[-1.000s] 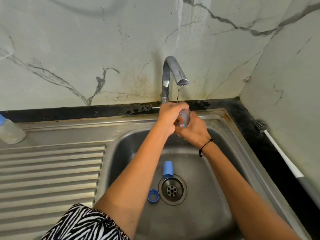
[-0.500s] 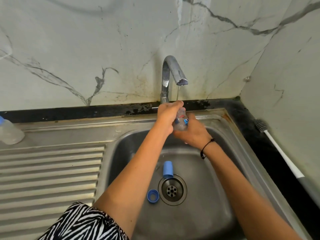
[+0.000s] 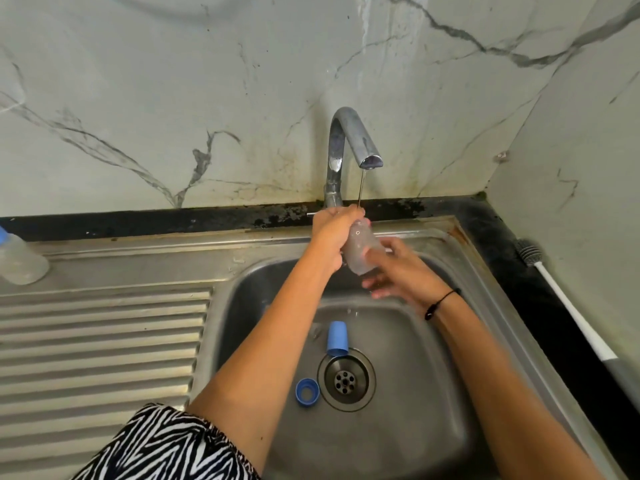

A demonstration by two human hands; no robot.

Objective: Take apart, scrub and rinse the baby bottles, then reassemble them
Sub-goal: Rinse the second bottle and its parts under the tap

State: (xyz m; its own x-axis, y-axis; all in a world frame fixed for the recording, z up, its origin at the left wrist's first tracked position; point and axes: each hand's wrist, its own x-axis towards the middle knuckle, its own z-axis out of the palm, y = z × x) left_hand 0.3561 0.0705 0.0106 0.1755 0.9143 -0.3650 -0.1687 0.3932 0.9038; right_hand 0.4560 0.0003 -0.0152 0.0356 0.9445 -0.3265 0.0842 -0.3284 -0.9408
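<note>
Head view looks down into a steel sink set in the lower right of the frame, with a ribbed draining board at the left. A chrome tap rises at the upper middle, and a thin stream of water falls from its spout. Just under that stream, above the back of the basin, the left hand holds a clear baby bottle; its grip is wrapped round the bottle's upper part, fingers curled over it. The bottle is tilted, its lower end toward the right hand. That hand's thumb lies against the bottle's lower end while the other fingers are spread loosely below it; whether they pinch the bottle cannot be told. A dark cord band circles the right wrist.

On the basin floor, a blue cap lies at the upper edge of the drain, and a blue screw ring lies just left of the drain, open side up. At the far left of the frame a second clear bottle with a blue top lies on the counter behind the draining board. At the right edge, a bottle brush with a white handle lies along the dark counter beside the sink. A zebra-striped sleeve fills the lower left.
</note>
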